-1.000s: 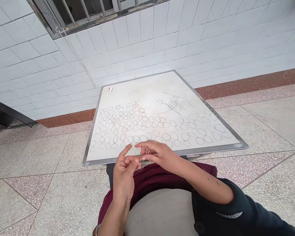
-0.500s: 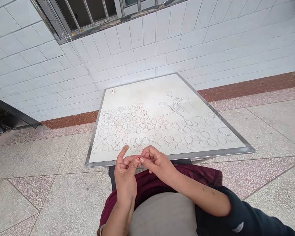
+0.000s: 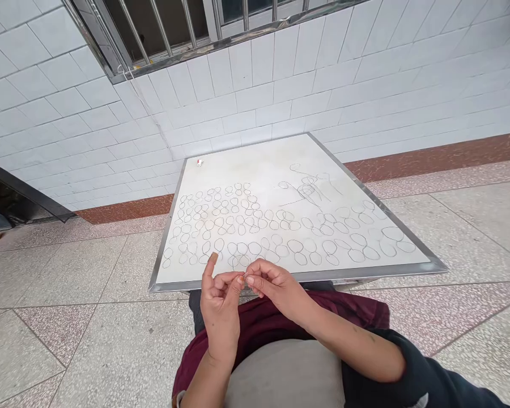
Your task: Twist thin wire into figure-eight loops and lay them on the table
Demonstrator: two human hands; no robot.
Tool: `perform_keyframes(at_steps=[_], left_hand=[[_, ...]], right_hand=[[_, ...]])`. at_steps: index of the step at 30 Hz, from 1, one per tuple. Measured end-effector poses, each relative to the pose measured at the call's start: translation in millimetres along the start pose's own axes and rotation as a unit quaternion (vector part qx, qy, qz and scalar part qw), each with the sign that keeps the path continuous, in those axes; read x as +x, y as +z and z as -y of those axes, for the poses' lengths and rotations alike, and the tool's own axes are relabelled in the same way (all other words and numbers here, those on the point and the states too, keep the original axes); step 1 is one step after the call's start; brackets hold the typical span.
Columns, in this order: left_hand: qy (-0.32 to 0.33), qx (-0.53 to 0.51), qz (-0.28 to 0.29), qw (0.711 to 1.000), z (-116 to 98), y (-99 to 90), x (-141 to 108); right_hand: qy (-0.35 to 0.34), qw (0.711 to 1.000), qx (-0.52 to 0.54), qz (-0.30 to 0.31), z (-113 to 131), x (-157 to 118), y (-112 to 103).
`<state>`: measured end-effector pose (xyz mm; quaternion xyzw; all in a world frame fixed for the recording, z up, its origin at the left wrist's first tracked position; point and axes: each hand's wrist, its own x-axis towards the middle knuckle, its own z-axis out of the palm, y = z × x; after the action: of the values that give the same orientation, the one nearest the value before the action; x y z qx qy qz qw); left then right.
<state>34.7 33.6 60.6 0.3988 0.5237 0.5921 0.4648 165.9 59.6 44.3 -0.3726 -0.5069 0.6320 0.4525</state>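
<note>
The left hand (image 3: 220,309) and right hand (image 3: 278,289) are pinching a thin wire (image 3: 247,277), closed fingers (image 3: 239,280) gripping it just over the near edge of the desk (image 3: 297,276). Many wire loops (image 3: 238,226) are lying across the desk.

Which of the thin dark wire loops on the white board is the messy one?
The tangled clump of thin dark wire loops near the far right of the white metal-edged board. The others lie in loose rows.
</note>
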Motion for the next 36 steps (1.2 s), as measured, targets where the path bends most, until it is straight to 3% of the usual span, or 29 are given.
perform_keyframes(at_steps=[6, 13, 18, 27, 31, 34, 36], left_hand=[[0.011, -0.042, -0.018, 0.999, 3, 5.8, -3], [0.009, -0.053, -0.033, 0.998, 1, 9.7, -3], [0.005, -0.018, -0.030, 0.999, 1, 7.1, -3], [0.001, -0.010, 0.007, 1.000, -5, 7.2, -6], [-0.012, -0.013, 0.011, 1.000, -1, 7.0, -4], [-0.017, -0.021, 0.006, 1.000, 1, 7.2, -3], [-0.013, -0.027, -0.005, 1.000, 1, 8.0, -3]], right_hand=[[-0.034, 0.999, 0.015, 0.017, -2, 0, -1], [-0.021, 0.998, 0.048, 0.031, -4, 0, -2], [-0.010, 1.000, 0.016, 0.021, -2, -3, 0], [0.105, 0.977, 0.165, 0.084, 5, -1, -7], [0.022, 0.997, 0.049, 0.059, 2, -3, -8], [-0.055, 0.992, -0.107, -0.023, -4, -6, -4], [-0.053, 0.988, -0.131, -0.065, -9, -6, -1]])
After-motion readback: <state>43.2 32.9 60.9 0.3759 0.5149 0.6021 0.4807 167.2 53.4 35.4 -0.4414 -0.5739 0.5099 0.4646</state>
